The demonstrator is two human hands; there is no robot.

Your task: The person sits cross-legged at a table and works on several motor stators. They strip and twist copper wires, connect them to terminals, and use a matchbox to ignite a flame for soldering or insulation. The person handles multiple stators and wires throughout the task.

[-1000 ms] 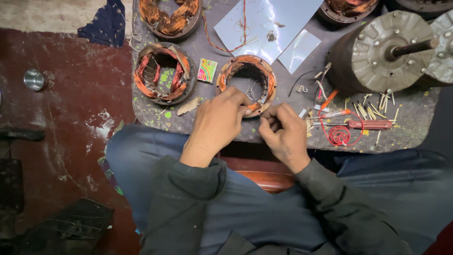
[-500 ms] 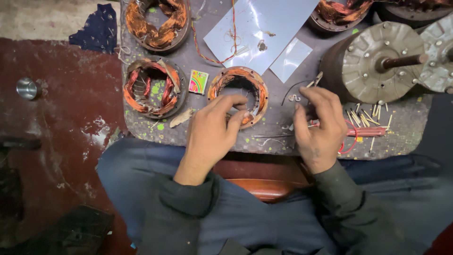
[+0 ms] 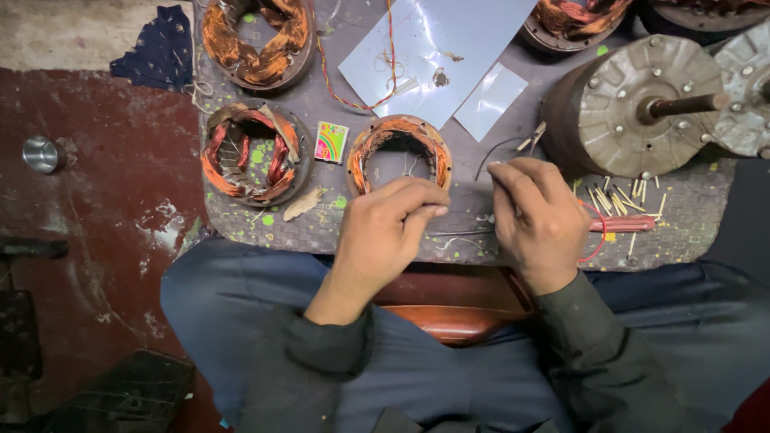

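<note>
The left hand (image 3: 385,232) hovered at the near edge of the dark grey worktop (image 3: 321,232), its fingers (image 3: 421,210) curled and pinching a thin wire (image 3: 457,233) just in front of a round copper-wound stator ring (image 3: 399,152). The right hand (image 3: 536,216), well apart from the left, was clenched on the wire's other end. A large grey metal motor housing (image 3: 634,112) stood at the far right corner.

Wound stator (image 3: 399,152) lies on mat (image 3: 321,228), motor housing (image 3: 634,112) apparently right.
</note>
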